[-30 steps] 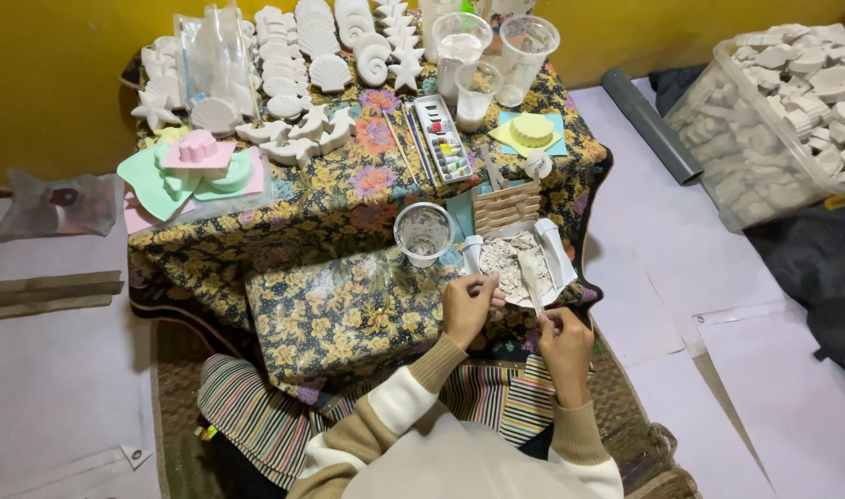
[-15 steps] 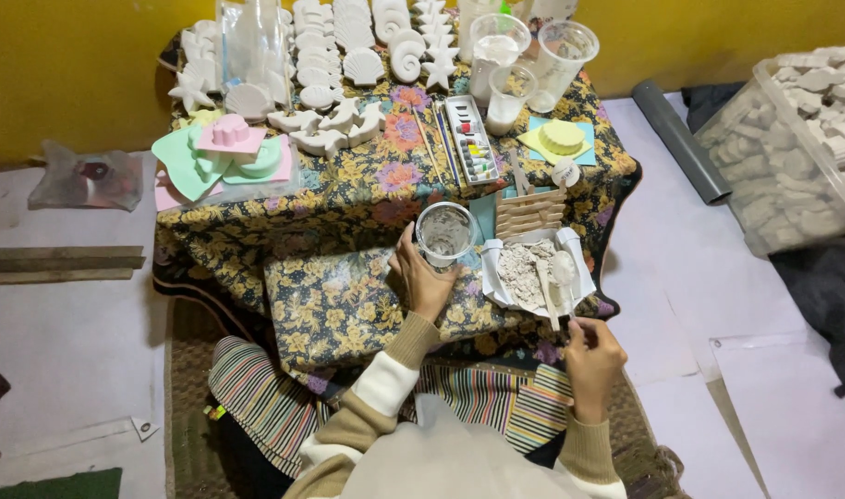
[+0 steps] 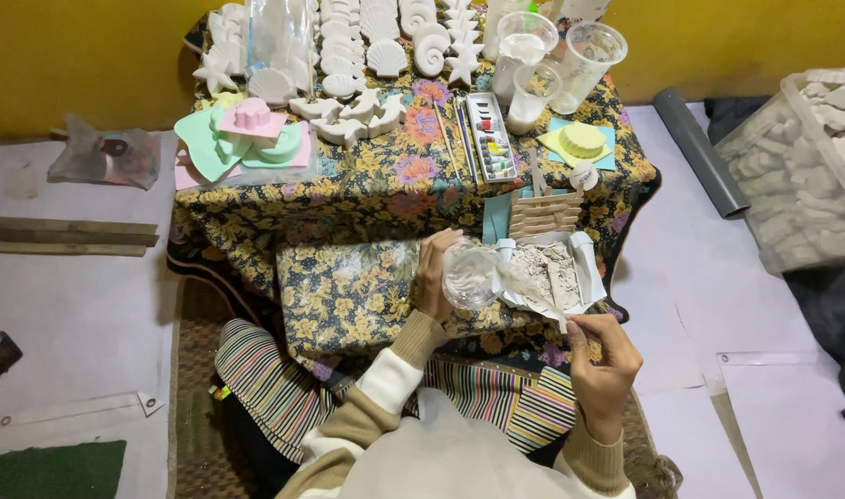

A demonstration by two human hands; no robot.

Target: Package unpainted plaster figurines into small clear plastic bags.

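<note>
1. While my left hand (image 3: 434, 277) wraps around the clear plastic cup (image 3: 468, 274), fingers curled on its side, the cup stands just left of the white paper packet of grey powder (image 3: 552, 275), touching its edge, on the floral cloth (image 3: 367, 286) over my lap.
2. My right hand (image 3: 602, 356) is closed in a pinch on a thin wooden stick (image 3: 553, 298), below the packet, near its lower right corner; the stick's far end reaches up into the powder.
3. I judge the step in hand to be moving powder from the packet into the cup, with the stick as a scoop.
4. The next move calls for a level lift of the stick toward the cup, which sits to the packet's left, and for a firm hold on the cup so that it does not tip on the soft cloth.
5. Beyond the packet, farther from me, lie a small slatted wooden piece (image 3: 544, 214), a paint set (image 3: 492, 136) and rows of white plaster shells and stars (image 3: 385, 57); a bin of white casts (image 3: 801, 176) stands well apart to the packet's right.
</note>
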